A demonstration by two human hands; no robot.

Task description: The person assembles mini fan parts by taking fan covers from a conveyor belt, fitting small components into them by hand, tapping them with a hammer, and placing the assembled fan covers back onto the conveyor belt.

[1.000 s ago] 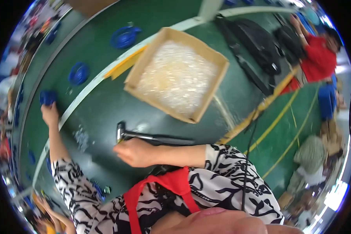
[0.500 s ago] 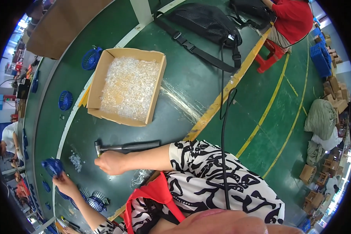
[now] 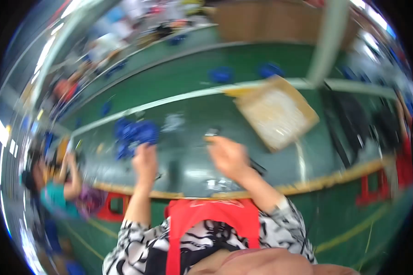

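My left hand [image 3: 145, 160] is closed at the near edge of a blue ribbed plastic basket [image 3: 146, 133], which appears gripped in its fingers. More blue baskets [image 3: 124, 142] lie right beside it, and blur merges their outlines. My right hand [image 3: 227, 155] is curled over the table, with its fingertips close to the head of a hammer [image 3: 212, 131]. The hammer's dark handle runs behind that hand and shows again beyond the wrist. Whatever the right fingers pinch is too small and smeared to name.
An open cardboard box [image 3: 275, 112] of small clear pieces stands right of my hands. Loose clear bits [image 3: 173, 122] lie between the hands and farther away, and a clear plastic bundle [image 3: 222, 184] at the near edge. Black bags [image 3: 348, 114] lie right. Another person [image 3: 62, 192] sits left.
The whole view has swung left and levelled, so the box now appears to the right. My left hand with the blue basket has come to the other baskets; the right stays by the hammer.
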